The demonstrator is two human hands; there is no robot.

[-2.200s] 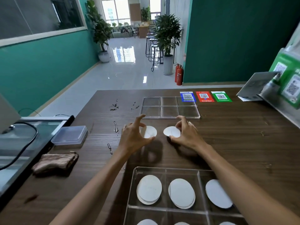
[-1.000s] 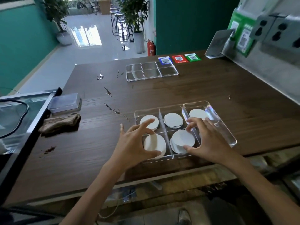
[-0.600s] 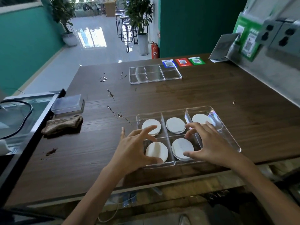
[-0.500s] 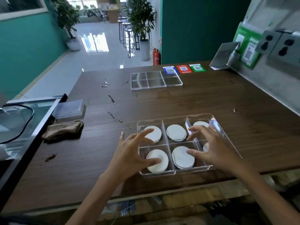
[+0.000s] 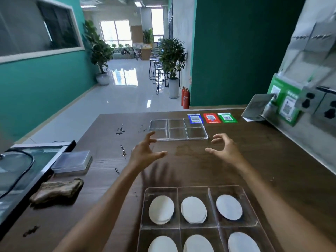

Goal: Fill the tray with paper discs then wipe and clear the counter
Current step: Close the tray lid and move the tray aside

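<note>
We recorded a dark brown, wood-grained counter (image 5: 245, 160). The near tray (image 5: 236, 188) was clear, its paper discs (image 5: 161, 209) white. The far tray (image 5: 178, 130) was likewise clear. Three cards were blue (image 5: 195, 118), red (image 5: 211, 118) and green (image 5: 227, 117), each bearing a black-and-white code square. The cloth (image 5: 56, 190) was mottled brown.

- A café or shop service counter (image 5: 254, 160): QR payment cards (image 5: 211, 118) lie on it.
- Bar stools (image 5: 158, 73) and potted plants (image 5: 171, 57) line the hallway.
</note>
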